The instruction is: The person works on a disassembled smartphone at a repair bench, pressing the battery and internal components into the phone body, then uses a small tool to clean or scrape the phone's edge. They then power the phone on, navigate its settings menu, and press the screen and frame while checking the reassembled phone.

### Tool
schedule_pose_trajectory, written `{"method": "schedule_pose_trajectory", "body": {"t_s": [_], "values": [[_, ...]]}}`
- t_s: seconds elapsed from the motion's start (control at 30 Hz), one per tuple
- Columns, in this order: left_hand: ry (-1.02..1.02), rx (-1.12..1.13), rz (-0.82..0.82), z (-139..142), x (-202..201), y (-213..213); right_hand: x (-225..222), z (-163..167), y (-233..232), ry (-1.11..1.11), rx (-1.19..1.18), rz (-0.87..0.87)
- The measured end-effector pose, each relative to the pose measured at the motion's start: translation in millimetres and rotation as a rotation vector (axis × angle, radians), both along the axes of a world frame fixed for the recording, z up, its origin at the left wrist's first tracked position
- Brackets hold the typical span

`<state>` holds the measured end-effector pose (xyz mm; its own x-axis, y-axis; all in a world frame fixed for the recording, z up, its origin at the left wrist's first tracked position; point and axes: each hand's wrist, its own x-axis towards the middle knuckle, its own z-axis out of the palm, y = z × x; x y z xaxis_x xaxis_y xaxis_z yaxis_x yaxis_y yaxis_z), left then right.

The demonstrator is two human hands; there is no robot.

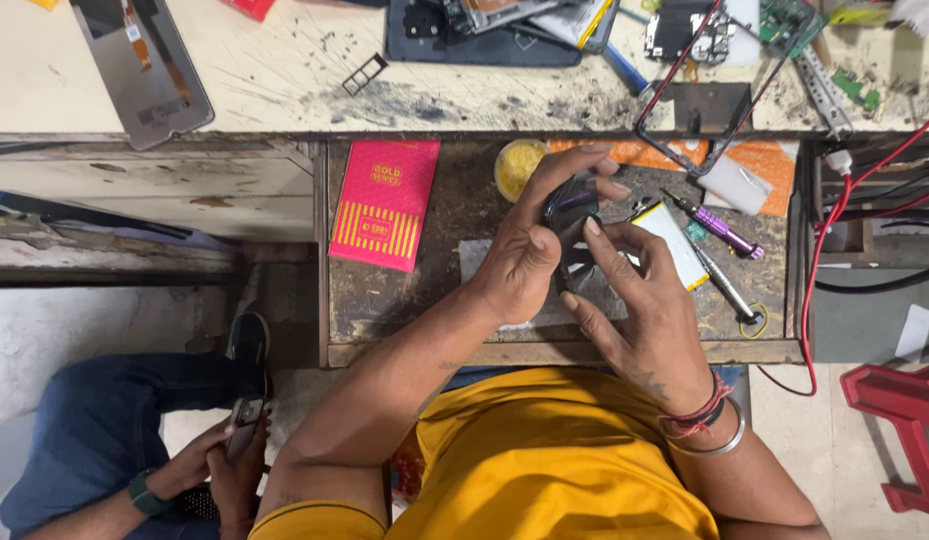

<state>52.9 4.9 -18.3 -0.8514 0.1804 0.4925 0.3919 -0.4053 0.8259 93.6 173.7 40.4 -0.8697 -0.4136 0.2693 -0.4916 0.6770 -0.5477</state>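
Over an open wooden drawer [354, 330], my left hand [529, 245] grips a small dark roll of tape [569, 210]. My right hand [639, 305] pinches the same roll from the right, thumb and forefinger on its edge. Both hands are closed around it, so most of the roll is hidden. Below them lies a grey sheet [479, 255], and a white flat battery [679, 240] sits just right of my fingers.
The drawer also holds a pink-red packet [384, 205], a yellow tub [517, 165], a purple screwdriver [719, 225] and a grey one [724, 285]. Phone parts and a dark frame [719, 100] lie on the bench above. Another person sits at the lower left holding a phone [246, 420].
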Motion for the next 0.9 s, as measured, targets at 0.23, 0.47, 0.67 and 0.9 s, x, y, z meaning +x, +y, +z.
{"method": "schedule_pose_trajectory", "body": {"t_s": [0.23, 0.47, 0.67, 0.9], "values": [[0.026, -0.019, 0.019, -5.0, -0.3, 1.8, 1.5, -2.5, 1.0, -0.013, 0.004, 0.001], [0.036, -0.048, 0.011, -5.6, -0.3, 0.8, 3.1, -3.9, -0.6, 0.002, -0.004, 0.008], [0.039, -0.045, 0.02, -3.9, 2.2, -1.1, 3.5, -1.7, -2.8, 0.002, 0.009, 0.01], [0.05, 0.001, 0.016, -1.7, 2.6, -1.2, 4.8, 3.5, -4.9, 0.012, 0.022, -0.002]]}}
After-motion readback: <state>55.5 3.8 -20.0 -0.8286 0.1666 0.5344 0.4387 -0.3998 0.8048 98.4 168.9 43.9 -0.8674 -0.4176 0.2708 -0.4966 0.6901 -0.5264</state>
